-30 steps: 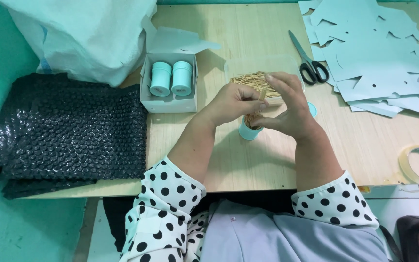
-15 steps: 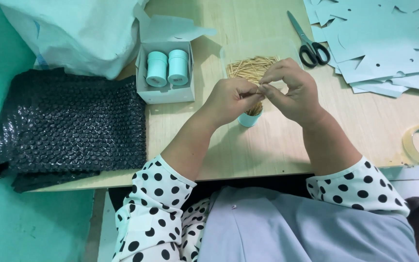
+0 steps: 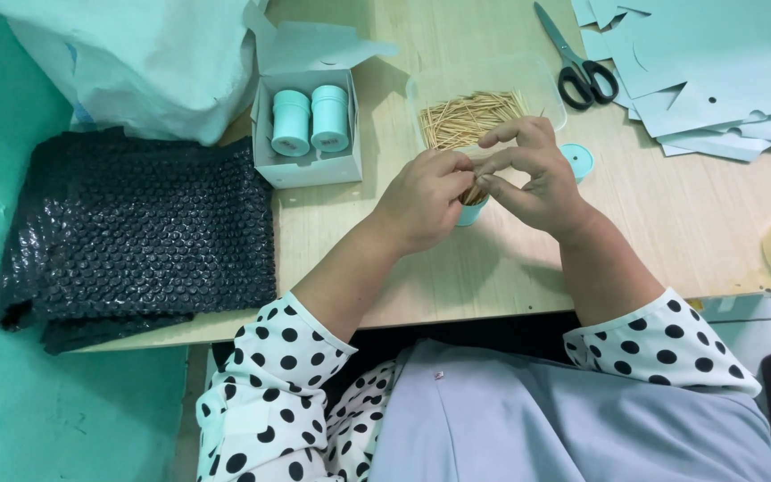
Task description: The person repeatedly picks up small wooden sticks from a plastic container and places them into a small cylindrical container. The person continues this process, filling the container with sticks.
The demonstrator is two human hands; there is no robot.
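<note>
Pinching a small bundle of toothpicks (image 3: 473, 190) between them, the left hand (image 3: 421, 198) and right hand (image 3: 533, 178) meet over a small teal container (image 3: 470, 212) standing on the desk (image 3: 671, 214), just in front of a clear tray of toothpicks (image 3: 484, 98). Its round teal lid (image 3: 576, 161) lies beside the right hand.

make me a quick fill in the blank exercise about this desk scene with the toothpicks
1. The open white box holds ____ small teal jars side by side.
2. Both hands, left hand and right hand, meet over a small teal ____ that holds a bundle of toothpicks.
3. The loose toothpicks lie in a clear plastic ____.
4. The scissors have ____ handles.

Missing words: two; jar; tray; black
</note>
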